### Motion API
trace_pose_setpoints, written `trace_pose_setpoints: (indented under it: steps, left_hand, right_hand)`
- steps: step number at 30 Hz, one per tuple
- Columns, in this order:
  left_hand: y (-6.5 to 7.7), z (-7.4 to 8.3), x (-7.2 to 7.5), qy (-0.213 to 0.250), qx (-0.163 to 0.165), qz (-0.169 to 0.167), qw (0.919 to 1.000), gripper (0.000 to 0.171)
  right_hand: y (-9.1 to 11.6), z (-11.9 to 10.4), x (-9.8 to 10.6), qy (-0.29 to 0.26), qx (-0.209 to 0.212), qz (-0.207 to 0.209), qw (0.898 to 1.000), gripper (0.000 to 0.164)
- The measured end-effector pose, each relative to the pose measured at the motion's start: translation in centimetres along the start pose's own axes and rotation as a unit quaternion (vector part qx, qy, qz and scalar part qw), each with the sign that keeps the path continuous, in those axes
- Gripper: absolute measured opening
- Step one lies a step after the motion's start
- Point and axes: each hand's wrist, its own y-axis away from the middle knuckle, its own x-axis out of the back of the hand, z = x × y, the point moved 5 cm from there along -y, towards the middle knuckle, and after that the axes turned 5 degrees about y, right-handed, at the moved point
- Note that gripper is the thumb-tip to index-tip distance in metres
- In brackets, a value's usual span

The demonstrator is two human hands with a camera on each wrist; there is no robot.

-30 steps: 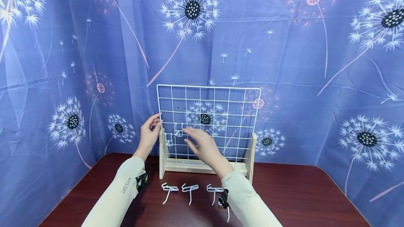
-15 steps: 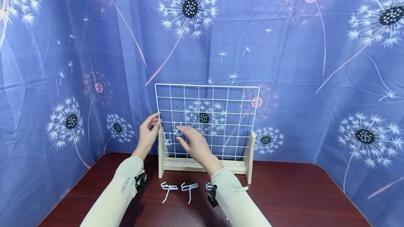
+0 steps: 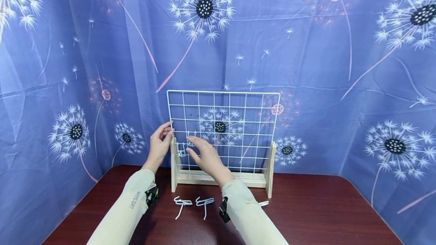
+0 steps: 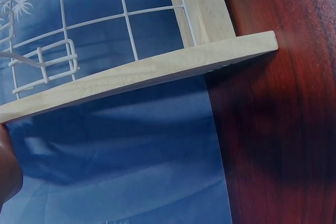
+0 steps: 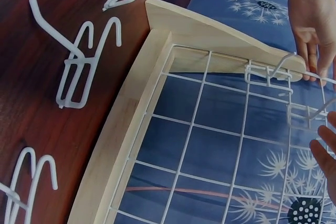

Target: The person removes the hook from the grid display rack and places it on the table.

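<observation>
A white wire grid panel (image 3: 238, 124) stands upright in a wooden stand (image 3: 221, 180). At its left side my left hand (image 3: 161, 143) grips the edge wire, just above the wooden upright. Two white wire hooks hang on the grid's left part: a lower hook (image 5: 268, 76) close to the upright, and a higher hook (image 5: 304, 116) one column further in. My right hand (image 3: 207, 158) is in front of the higher hook, thumb and fingers apart, fingertips right by its prong. In the head view this hand partly covers that hook.
On the dark red table (image 3: 306, 207), in front of the stand, lie several more white hooks, among them a left one (image 3: 183, 202) and one beside it (image 3: 205, 202). My right sleeve (image 3: 252, 214) covers others. A blue dandelion-print curtain (image 3: 323, 67) surrounds the table.
My right hand has moved left across the front of the grid, nearer the hung hooks, its sleeve now covering more of the loose hooks. The left hand stays on the grid's edge.
</observation>
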Motion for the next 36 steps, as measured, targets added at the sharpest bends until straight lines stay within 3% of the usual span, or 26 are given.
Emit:
trace_pose_setpoints:
  steps: [9,22,30,36]
  left_hand:
    - [0.14,0.7,-0.24,0.003,0.006,-0.004,1.0,0.032]
    - [0.09,0.25,-0.07,0.014,0.017,-0.005,0.9997,0.032]
    - [0.1,0.21,-0.14,0.017,0.021,-0.004,0.9996,0.033]
    - [0.03,0.15,-0.11,0.028,0.022,-0.002,0.9994,0.033]
  right_hand:
    - [-0.16,0.02,-0.63,0.028,0.004,-0.005,1.0,0.035]
    - [-0.22,-0.45,-0.66,0.071,0.015,0.035,0.997,0.026]
    - [-0.25,-0.58,-0.46,0.071,0.019,0.053,0.996,0.024]
    - [-0.47,-0.57,-0.42,0.085,0.04,0.062,0.994,0.023]
